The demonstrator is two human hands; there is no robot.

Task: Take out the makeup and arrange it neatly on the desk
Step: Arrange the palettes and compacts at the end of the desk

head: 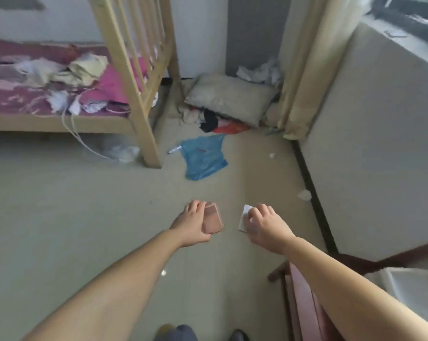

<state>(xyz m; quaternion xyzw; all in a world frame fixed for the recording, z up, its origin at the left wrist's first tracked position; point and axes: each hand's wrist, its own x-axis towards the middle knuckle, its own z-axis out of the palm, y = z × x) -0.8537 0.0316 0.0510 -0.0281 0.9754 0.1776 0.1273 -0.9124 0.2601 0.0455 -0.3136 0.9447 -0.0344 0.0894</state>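
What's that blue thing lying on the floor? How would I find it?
Start at the wooden bed frame on the left and go to its nearest leg. Just right of that leg, on the bare floor, lies a crumpled blue plastic bag, in front of the pillow and clothes pile by the wall. It is the only blue thing on the floor, flat and shiny.

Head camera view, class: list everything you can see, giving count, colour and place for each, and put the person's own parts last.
Bed frame: one, pale wood, upper left.
Clothes: heap, pink, cream, white, on bed.
Pillow: one, grey-beige, floor by curtain.
Curtain: one, cream, upper right.
Plastic bag: one, blue, mid floor.
Pink compact: one, in left hand.
White flat item: one, in right hand.
Left hand: centre.
Right hand: centre right.
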